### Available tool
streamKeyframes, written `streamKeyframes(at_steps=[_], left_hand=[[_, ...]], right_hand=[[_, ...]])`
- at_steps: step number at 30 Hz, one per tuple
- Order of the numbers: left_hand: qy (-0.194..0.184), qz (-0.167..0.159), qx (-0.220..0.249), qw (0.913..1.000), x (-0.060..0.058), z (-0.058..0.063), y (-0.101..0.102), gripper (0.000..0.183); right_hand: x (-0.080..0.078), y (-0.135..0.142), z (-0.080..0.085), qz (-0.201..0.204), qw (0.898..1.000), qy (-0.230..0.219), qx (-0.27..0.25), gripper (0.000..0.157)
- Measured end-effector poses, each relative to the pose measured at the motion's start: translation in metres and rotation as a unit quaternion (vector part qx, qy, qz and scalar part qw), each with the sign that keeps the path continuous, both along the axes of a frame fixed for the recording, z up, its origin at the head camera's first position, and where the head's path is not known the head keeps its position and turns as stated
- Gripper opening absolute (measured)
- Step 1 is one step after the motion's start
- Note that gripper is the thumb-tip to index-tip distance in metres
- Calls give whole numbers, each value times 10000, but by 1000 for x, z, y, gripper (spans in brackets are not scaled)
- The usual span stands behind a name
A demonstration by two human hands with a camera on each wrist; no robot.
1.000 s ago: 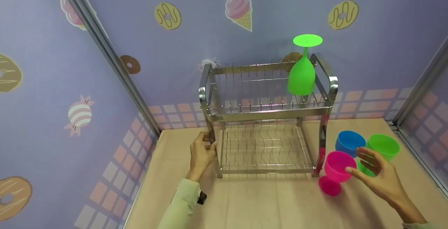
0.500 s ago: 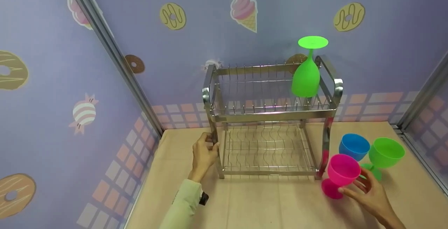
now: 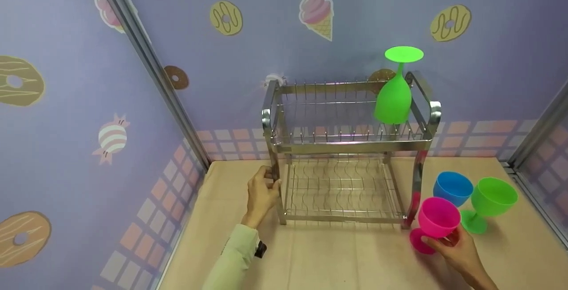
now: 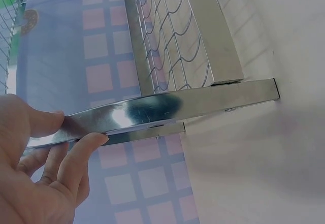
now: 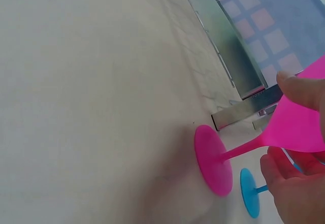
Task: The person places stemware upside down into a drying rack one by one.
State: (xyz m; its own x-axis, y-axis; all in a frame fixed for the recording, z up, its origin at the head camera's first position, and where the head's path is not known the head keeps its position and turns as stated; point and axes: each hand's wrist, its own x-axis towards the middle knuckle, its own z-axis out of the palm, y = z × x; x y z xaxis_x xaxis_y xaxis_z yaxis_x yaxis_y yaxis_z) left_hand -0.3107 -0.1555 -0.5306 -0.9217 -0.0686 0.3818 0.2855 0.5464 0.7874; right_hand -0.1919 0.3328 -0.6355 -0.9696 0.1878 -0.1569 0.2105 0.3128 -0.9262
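Note:
A two-tier metal dish rack (image 3: 350,147) stands at the middle of the table. My left hand (image 3: 262,194) pinches its left upright; in the left wrist view the thumb and fingers lie on either side of the metal bar (image 4: 122,113). At the right, my right hand (image 3: 459,252) holds a pink goblet (image 3: 439,216) low on its bowl. The right wrist view shows the goblet's round foot (image 5: 212,159) and its stem below the fingers. Upside down on the rack's top tier, at its right end, is a tall green goblet (image 3: 393,101).
A blue goblet (image 3: 452,188) and a light green goblet (image 3: 494,196) stand upright behind and right of the pink one. Patterned walls (image 3: 248,59) enclose the table (image 3: 319,259) at the back and sides. The rack's lower tier (image 3: 337,188) has wavy wires.
My right hand has come down and left onto the pink goblet, from the air beside it. My left hand keeps its hold on the rack. The head view has shifted slightly.

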Motion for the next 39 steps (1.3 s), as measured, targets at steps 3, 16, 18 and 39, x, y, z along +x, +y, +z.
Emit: streamKeyframes(at_steps=[3,16,18,39], left_hand=[[43,-61,17,10000,0,0,0,28],[32,-131,122,9998,0,-1,-2,29],[-35,-135,164,9998,0,-1,-3,30],[95,-486,142,9987,30,22,-18,46]], right_hand=[[-1,0,3,-26,10000,-6,32,106],[0,1,19,28,9995,254,181,100],[1,0,24,33,9992,349,180,100],[15,-13,76,369,9552,2931,-208,80]])
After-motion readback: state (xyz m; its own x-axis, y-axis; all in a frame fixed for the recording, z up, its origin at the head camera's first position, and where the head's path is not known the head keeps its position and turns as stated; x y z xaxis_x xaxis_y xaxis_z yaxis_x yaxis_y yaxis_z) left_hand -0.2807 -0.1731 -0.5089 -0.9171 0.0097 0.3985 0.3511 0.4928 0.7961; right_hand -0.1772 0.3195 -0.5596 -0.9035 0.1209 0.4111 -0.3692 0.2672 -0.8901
